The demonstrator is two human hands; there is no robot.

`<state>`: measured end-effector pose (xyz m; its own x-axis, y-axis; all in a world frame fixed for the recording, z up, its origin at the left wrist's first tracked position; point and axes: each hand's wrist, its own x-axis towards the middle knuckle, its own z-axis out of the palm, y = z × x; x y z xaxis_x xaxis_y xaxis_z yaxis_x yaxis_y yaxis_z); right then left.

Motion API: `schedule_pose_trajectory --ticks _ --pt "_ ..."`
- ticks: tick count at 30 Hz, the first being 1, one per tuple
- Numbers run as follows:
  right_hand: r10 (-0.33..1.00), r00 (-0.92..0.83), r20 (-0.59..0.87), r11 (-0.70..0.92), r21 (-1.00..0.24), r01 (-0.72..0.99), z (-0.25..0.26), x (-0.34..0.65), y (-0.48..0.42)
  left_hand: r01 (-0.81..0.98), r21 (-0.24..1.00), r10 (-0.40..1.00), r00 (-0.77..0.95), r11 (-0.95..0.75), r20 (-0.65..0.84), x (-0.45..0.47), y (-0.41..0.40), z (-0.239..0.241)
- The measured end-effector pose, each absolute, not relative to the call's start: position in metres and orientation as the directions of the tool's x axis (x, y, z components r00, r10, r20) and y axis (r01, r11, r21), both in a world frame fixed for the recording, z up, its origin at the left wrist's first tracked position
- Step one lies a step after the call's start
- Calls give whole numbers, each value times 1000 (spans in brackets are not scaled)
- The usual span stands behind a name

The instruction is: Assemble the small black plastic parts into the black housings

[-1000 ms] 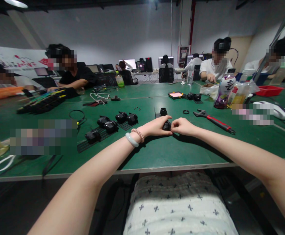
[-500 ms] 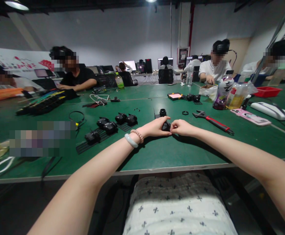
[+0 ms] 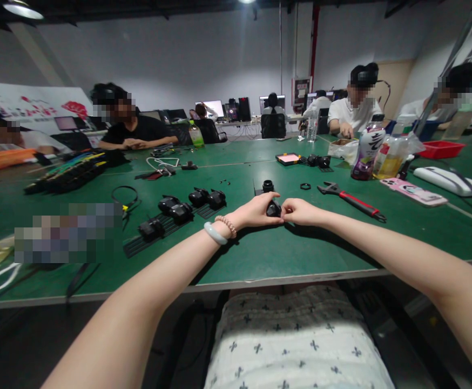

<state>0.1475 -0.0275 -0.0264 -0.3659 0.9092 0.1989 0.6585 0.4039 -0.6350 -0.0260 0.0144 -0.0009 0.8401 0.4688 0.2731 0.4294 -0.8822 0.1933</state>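
Note:
My left hand (image 3: 257, 210) is closed around a small black plastic part (image 3: 274, 208), with the thumb and fingers on either side of it. Against that part's right edge, the fingertips of my right hand (image 3: 296, 210) are pinched together; what lies between them is too small to make out. Just behind my left hand stands a black round-topped piece (image 3: 267, 185). A black ring nut (image 3: 305, 186) lies flat to the right, near an adjustable wrench (image 3: 353, 201) with a red and black handle.
Several black fittings on slotted strips (image 3: 175, 209) lie left of my hands, beside a looped black cable (image 3: 125, 195). On the right are a pink phone (image 3: 414, 192), a white power bank (image 3: 450, 180) and drink bottles (image 3: 369, 148). Other people sit around the green table (image 3: 236, 259).
My hands keep almost the same grip on the black part. The view has shifted slightly. Across the table at left, a person in black has moved their arms and head a little to the right.

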Motion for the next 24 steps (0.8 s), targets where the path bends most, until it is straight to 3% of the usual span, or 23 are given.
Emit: schedule_pose_trajectory --ticks 24 --pt "894 -401 201 437 -592 677 -28 150 -26 360 128 382 863 -924 330 -26 11 3"
